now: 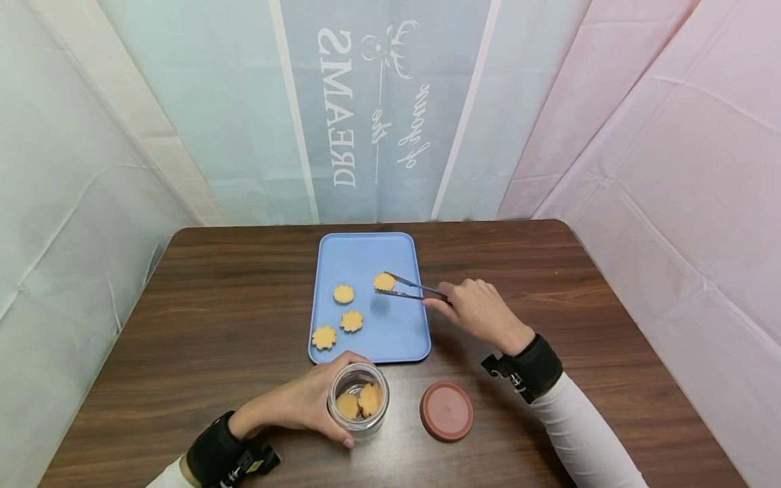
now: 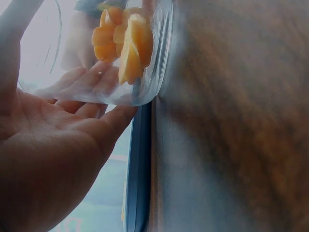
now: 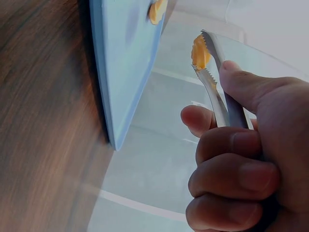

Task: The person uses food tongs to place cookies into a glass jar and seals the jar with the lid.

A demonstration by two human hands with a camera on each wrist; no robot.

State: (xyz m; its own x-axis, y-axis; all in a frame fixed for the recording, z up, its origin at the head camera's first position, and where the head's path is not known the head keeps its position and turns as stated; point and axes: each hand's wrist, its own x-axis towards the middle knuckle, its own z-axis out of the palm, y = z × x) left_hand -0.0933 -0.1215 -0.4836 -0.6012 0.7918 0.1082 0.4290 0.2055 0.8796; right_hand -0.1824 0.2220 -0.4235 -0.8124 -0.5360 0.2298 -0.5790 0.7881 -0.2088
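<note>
My right hand grips a pair of metal tongs, whose serrated tips pinch a yellow scalloped cookie above the blue tray. In the right wrist view the fingers wrap around the tongs, and the pinched cookie sits between the tips. My left hand holds a clear glass jar around its side, just in front of the tray. Inside the jar lie yellow cookies, also visible through its glass in the left wrist view. Several more cookies lie on the tray's left half.
A round reddish-brown lid lies on the wooden table, right of the jar. Behind the table hangs a printed cloth, with pale fabric walls on both sides.
</note>
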